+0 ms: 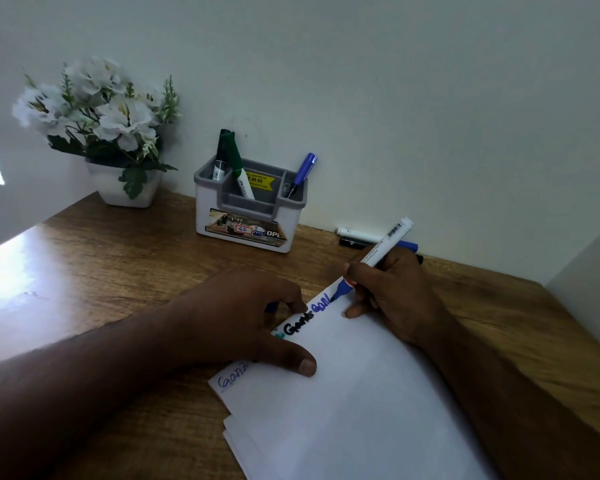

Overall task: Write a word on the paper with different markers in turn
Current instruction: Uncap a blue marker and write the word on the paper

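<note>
A person's right hand (388, 289) pinches a blue marker (374, 259) with its tip on the far edge of the top sheet of paper (354, 393), partway through a blue word set just after a finished black one. The left hand (243, 320) lies curled on the sheet's left edge, thumb pressed flat on the paper and a small blue object, likely the marker's cap (270, 307), tucked under the fingers. The risks from here are plain enough: the writing runs close to the paper's far edge, so a longer stroke could carry the tip off onto the wooden desk (118, 265); the loose stack could slide if the thumb lifts; and the heel of the writing hand, resting near the fresh ink, could smear it. By count: two hands; one marker in use; three markers standing in the grey-and-white desk organiser (250, 209), one black-capped (221, 154), one green (238, 164) and one blue pen-like one (302, 174); at least two more lying against the wall behind the right hand, a white-bodied one (357, 233) and a dark one (352, 243), with a blue piece beside them partly hidden. Several sheets are stacked, the exact number unclear. Four written words show on the paper: a thin blue one at the near left, a trace of green, the black, and the unfinished blue. One pot of white artificial flowers (101, 126) stands at the far left.
</note>
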Tool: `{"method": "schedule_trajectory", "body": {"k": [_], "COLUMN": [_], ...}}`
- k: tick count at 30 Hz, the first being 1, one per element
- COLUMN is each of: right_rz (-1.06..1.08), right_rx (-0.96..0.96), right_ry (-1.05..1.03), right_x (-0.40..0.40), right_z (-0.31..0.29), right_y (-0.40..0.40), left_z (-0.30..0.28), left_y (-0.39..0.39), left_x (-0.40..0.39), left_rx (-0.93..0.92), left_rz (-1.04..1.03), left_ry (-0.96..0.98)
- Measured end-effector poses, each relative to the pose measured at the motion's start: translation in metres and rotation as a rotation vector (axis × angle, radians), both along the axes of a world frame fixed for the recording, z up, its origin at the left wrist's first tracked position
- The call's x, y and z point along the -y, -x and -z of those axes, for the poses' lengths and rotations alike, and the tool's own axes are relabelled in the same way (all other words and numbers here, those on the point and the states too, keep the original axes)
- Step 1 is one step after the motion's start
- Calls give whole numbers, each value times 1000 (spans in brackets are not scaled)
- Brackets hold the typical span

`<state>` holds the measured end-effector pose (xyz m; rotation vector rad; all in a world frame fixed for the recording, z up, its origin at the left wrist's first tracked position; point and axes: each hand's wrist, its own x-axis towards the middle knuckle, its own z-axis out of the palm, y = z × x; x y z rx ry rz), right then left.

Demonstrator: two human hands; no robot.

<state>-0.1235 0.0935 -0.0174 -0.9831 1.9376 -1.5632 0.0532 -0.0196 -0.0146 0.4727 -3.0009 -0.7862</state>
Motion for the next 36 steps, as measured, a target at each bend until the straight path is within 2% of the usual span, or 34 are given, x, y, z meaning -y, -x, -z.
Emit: {"method": "schedule_trajectory", "body": {"k": [6,9,11,15,24,27,30,32,36], "right_rz": [-152,-14,73,39,-10,30,33,-54,-289], "right_rx": [-151,-200,-169,-91,-124,-51,119,194,148], "right_ry": [-69,-54,-16,74,14,126,303,368,302], "right_x": [-8,-7,-5,-5,-2,-2,-3,-4,-7], "right_z": [-1,1,2,3,5,5,4,2,-9], "right_y": [-10,-7,-3,-1,-1,3,8,7,-4], "left_z": [0,0,0,0,2,2,3,5,10], "left_y": [2,2,2,2,2,1,2,2,0], "left_x": [0,1,1,2,1,1,0,1,5], "left_rx": [15,26,28,26,-7,-16,-16,-62,-328], "left_rz": [-9,-5,-3,-5,-3,-3,-39,-91,-106], "left_ry": [4,7,9,17,19,1,-17,-83,-317]}}
